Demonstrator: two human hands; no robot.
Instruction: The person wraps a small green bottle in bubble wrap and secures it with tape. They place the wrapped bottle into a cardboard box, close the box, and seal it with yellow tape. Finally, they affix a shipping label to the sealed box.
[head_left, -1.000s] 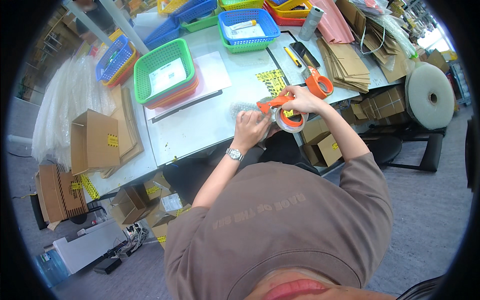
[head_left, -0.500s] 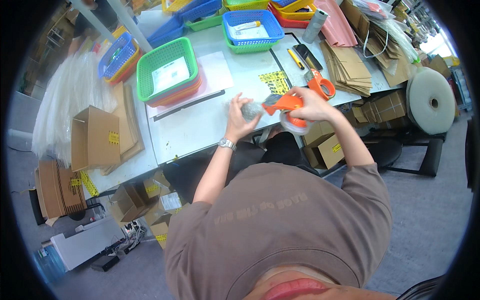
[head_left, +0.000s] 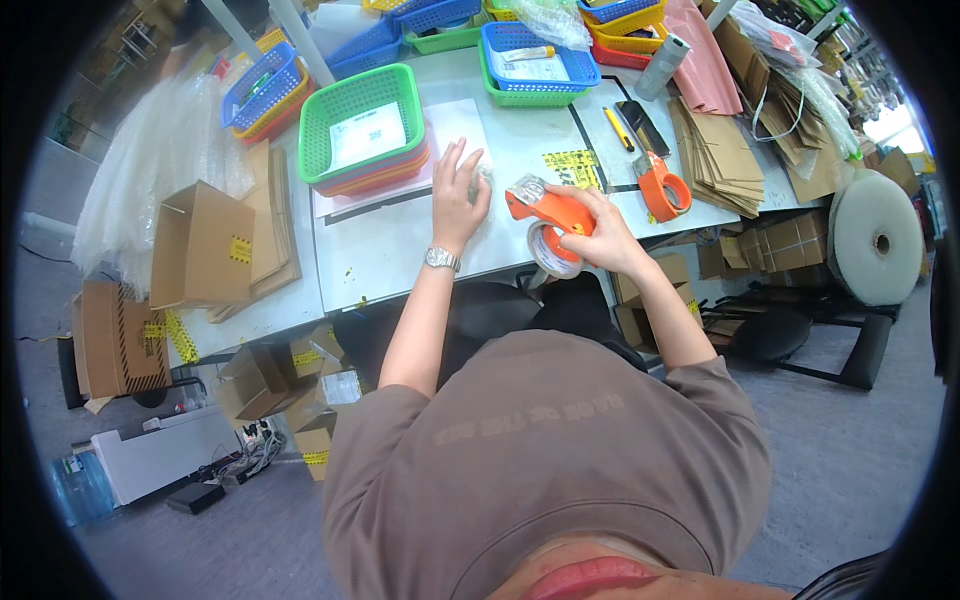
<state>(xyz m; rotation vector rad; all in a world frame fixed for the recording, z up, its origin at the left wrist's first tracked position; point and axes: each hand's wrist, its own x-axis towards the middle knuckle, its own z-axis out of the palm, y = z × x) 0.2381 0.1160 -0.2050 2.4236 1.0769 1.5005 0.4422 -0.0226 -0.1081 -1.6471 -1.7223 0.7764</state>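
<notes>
My right hand [head_left: 607, 232] grips an orange tape dispenser [head_left: 560, 212] with a roll of clear tape on it, just over the front edge of the white table. To its left, my left hand [head_left: 460, 195] has its fingers curved around a small bundle in clear bubble wrap [head_left: 483, 184]. Most of that bundle is hidden behind the hand, and its contents do not show. A gap separates the dispenser from the bundle.
Stacked baskets [head_left: 362, 125] stand behind my left hand. A second orange dispenser [head_left: 664, 190], a yellow cutter [head_left: 618, 128] and a black phone-like object [head_left: 642, 125] lie to the right, near flat cardboard [head_left: 715, 155]. An open carton [head_left: 203, 248] sits at left.
The dispenser has come away from the bundle, and its front has tipped upward. My left hand has shifted left with the bundle, its fingers now pointing upward. The whole view has shifted slightly.
</notes>
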